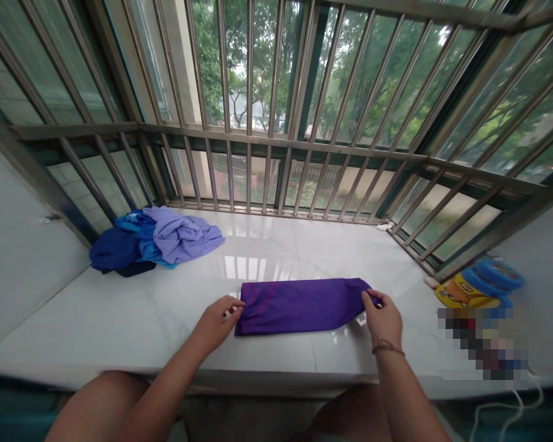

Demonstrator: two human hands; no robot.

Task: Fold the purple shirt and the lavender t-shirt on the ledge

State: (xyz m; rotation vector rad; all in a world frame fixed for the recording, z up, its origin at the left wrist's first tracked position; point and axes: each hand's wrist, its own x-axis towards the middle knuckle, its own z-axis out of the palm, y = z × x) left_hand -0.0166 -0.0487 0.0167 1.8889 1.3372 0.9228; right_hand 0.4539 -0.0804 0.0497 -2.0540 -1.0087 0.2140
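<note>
A purple cloth (299,307), folded into a long flat strip, lies on the white tiled ledge in front of me. My right hand (383,316) pinches its right end between thumb and fingers. That end tapers toward the fingers and is raised slightly off the surface. At the opposite end, my left hand (221,322) has thumb and forefinger drawn together on the cloth's left edge, with the other fingers curled. A bracelet circles my right wrist.
A crumpled pile of lavender (184,236) and blue clothes (115,248) sits at the ledge's back left. Metal window bars (249,147) enclose the ledge. On the right lie a blue-and-yellow container (477,285), a pixelated patch and a white cord (518,399).
</note>
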